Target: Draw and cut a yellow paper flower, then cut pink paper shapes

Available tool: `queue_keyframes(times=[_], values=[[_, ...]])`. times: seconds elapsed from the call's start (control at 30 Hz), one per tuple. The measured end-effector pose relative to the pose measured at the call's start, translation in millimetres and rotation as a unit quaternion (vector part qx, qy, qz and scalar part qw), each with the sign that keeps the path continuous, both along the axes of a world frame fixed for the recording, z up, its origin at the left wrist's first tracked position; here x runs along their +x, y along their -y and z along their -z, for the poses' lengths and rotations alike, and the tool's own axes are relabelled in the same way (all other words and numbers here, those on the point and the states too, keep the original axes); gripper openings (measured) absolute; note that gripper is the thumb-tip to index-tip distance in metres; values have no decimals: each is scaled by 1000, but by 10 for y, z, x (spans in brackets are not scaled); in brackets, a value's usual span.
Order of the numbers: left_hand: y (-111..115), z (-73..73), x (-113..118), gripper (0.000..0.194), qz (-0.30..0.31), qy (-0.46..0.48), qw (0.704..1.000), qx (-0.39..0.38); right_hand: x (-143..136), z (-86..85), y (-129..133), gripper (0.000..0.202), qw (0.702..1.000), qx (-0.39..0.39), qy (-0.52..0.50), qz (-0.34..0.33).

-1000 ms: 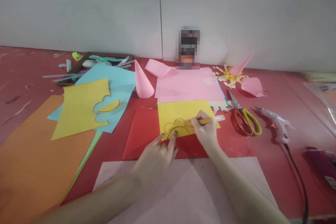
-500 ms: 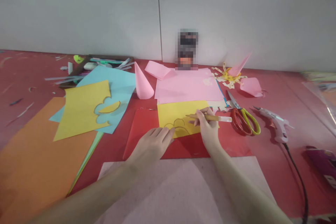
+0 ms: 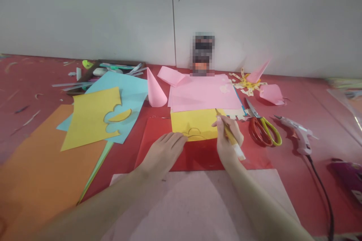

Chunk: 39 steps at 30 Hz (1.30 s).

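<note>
A yellow sheet [image 3: 181, 118] with a curved outline drawn near its lower edge lies over red paper [image 3: 198, 158]. My left hand [image 3: 166, 148] rests flat at the sheet's lower left corner, holding nothing, its fingertips touching the edge. A yellow-brown pen [image 3: 232, 138] is held in my right hand [image 3: 228, 135], at the sheet's right side. The pen's tip points up and left, near the sheet's top edge, and its white end slants down to the right. My right palm covers the sheet's right edge.
Pink sheets [image 3: 203, 94] and a pink cone [image 3: 155, 90] stand behind. Scissors [image 3: 263, 130], a glue gun [image 3: 301, 137] with cord and a purple object [image 3: 346, 177] are right. At left are a cut yellow sheet [image 3: 87, 116], blue paper [image 3: 132, 98], orange paper [image 3: 56, 165] and a tray [image 3: 75, 92].
My right hand has shifted slightly right, and the pen has swung from nearly level to a steep slant, its tip now farther from the drawn curve. The yellow sheet's lower edge sits higher.
</note>
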<state>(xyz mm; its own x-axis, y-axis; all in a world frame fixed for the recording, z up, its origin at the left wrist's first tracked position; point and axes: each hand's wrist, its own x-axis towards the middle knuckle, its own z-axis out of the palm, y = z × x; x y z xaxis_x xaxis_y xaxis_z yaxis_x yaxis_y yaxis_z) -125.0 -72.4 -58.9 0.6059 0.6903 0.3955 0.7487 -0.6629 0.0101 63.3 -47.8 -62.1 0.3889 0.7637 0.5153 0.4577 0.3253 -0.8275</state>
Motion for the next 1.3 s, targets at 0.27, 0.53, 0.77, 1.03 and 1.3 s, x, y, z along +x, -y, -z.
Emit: queue_keyframes(times=[0.27, 0.53, 0.77, 1.03, 1.3], values=[[148, -212, 23, 18, 108, 134, 975, 142, -16, -14, 1, 13, 1000, 7, -18, 16], [108, -239, -17, 16, 101, 136, 978, 119, 4, -3, -13, 12, 1000, -3, -11, 17], [97, -258, -12, 17, 125, 150, 974, 118, -20, 7, -28, 16, 999, -11, -47, 9], [85, -120, -47, 26, 22, 141, 980, 138, 7, 8, -38, 11, 1000, 11, -15, 13], [21, -95, 14, 33, 99, -4, 995, 29, 82, 91, -107, 20, 984, -116, 55, -120]])
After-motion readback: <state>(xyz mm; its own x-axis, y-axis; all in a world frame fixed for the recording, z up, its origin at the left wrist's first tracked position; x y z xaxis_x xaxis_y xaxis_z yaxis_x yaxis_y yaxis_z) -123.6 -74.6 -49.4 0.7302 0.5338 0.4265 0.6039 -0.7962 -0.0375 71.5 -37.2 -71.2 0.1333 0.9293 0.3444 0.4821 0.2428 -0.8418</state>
